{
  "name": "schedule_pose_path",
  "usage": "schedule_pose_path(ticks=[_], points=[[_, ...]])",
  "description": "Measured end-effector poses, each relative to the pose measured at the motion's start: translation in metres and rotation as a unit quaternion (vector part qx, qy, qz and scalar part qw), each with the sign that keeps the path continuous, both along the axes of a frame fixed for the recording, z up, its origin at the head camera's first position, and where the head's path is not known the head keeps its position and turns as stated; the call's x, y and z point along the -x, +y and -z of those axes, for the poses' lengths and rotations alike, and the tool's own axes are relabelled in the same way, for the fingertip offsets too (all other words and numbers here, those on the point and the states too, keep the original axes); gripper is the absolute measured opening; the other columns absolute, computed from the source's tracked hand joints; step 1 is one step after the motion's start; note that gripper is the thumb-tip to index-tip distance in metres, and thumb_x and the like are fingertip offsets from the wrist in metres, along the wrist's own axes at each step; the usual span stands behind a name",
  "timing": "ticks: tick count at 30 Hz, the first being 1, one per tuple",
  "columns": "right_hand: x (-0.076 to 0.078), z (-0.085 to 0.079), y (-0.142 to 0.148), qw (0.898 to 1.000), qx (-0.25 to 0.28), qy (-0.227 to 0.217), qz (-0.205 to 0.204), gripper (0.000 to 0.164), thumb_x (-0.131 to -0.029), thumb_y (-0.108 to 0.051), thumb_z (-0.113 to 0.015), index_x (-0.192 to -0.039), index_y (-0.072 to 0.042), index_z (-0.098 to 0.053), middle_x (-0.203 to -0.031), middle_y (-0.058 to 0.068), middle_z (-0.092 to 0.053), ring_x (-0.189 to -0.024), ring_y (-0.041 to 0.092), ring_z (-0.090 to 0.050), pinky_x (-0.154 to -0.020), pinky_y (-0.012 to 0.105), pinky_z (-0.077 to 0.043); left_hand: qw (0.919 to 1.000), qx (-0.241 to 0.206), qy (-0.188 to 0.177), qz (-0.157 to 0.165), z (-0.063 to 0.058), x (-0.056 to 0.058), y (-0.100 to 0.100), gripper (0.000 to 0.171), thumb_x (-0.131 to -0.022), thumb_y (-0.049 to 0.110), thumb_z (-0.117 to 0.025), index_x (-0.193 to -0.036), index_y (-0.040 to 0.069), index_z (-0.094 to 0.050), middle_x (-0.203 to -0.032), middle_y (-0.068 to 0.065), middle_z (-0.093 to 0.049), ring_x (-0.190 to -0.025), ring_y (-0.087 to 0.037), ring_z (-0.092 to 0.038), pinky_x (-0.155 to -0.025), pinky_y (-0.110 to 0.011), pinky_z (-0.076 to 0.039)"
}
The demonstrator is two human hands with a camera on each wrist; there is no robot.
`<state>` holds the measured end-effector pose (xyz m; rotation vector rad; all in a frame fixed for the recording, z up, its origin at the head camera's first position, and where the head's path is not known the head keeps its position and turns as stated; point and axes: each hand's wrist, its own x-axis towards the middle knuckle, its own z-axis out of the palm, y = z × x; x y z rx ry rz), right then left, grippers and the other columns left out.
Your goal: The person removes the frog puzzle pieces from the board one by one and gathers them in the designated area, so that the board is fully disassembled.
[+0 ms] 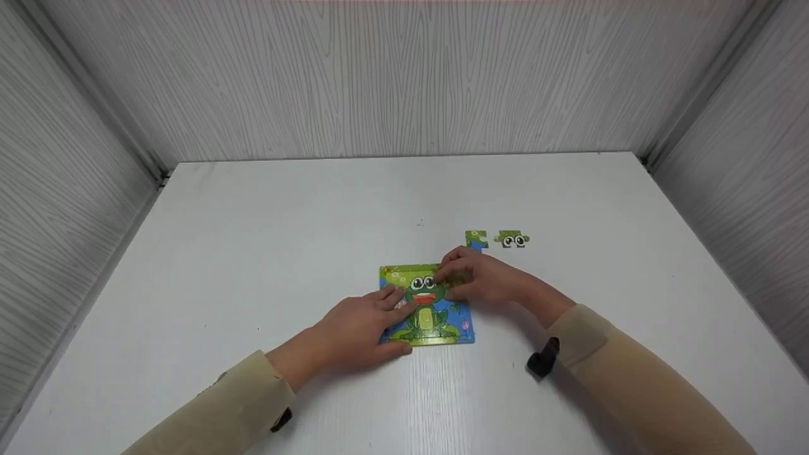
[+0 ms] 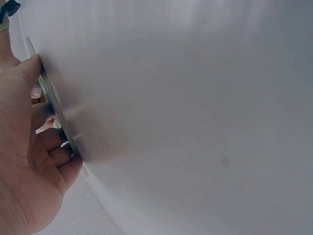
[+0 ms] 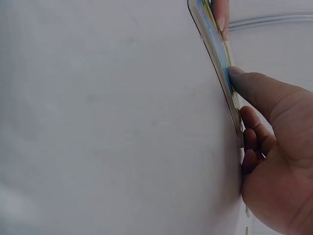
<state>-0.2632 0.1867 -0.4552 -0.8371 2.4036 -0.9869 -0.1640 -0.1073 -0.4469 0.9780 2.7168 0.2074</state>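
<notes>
A square frog jigsaw puzzle [image 1: 426, 319] lies on the white table in the head view, its frog showing big eyes and a red mouth. My left hand [image 1: 360, 328] rests on its left side, fingers over the picture and thumb at the near edge. Curled over the upper right part, my right hand [image 1: 483, 278] seems to pinch a puzzle piece, mostly covered by the fingers. The right wrist view has the right thumb [image 3: 249, 81] touching the puzzle's side [image 3: 215, 46]. In the left wrist view, the left thumb [image 2: 30, 68] meets the board edge [image 2: 58, 110].
Beyond the right hand lie a loose green and blue puzzle piece [image 1: 476, 238] and one with frog eyes [image 1: 511, 239]. A blue bit shows beside the right hand, partly hidden. Grey wood-grain panels [image 1: 404, 82] enclose the table [image 1: 284, 215] at the back and both sides.
</notes>
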Motion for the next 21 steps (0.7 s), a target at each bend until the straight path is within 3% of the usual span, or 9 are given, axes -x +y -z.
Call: schedule_pose_path(ticks=[13, 21], points=[[0.0002, -0.0022, -0.0038, 1.000, 0.011, 0.000, -0.007, 0.026, -0.096, -0.018, -0.081, -0.121, -0.022, -0.080, -0.133, 0.004, -0.055, -0.125, 0.026, -0.049, -0.110, 0.048, -0.040, 1.0000, -0.005, -0.003, -0.002, -0.0001, -0.0019, 0.0007, 0.079, -0.103, 0.068, -0.050, -0.167, 0.025, -0.036, -0.172, -0.007, -0.031, -0.159, -0.029, -0.027, -0.119, -0.052, -0.041], [0.0002, -0.0035, -0.0068, 1.000, 0.003, 0.005, 0.002, 0.023, -0.095, -0.018, -0.082, -0.117, -0.025, -0.080, -0.132, 0.003, -0.054, -0.124, 0.026, -0.048, -0.110, 0.049, -0.039, 1.0000, -0.007, -0.004, -0.002, -0.0012, -0.0008, 0.0004, 0.079, -0.103, 0.067, -0.051, -0.167, 0.024, -0.037, -0.173, -0.007, -0.030, -0.159, -0.029, -0.028, -0.119, -0.052, -0.041]])
